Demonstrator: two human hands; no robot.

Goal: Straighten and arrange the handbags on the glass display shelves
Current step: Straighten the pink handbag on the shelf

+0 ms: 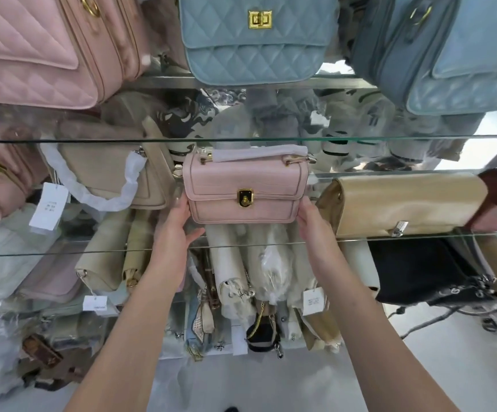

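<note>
Pink handbag (242, 188) sits on glass shelf (63, 253), straight-fingered left hand (173, 230) and right hand (312, 227) pressing its sides.

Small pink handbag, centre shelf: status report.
Left grip flat against small pink handbag, left end. Right grip at right end, fingers hidden. Bag upright, gold clasp forward. Tan flap bag close on right.

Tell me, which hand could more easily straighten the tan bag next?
The right hand. It touches the right end of the pink bag, directly beside the tan bag. The left hand is at the far end of the pink bag and would probably have to cross it.
</note>
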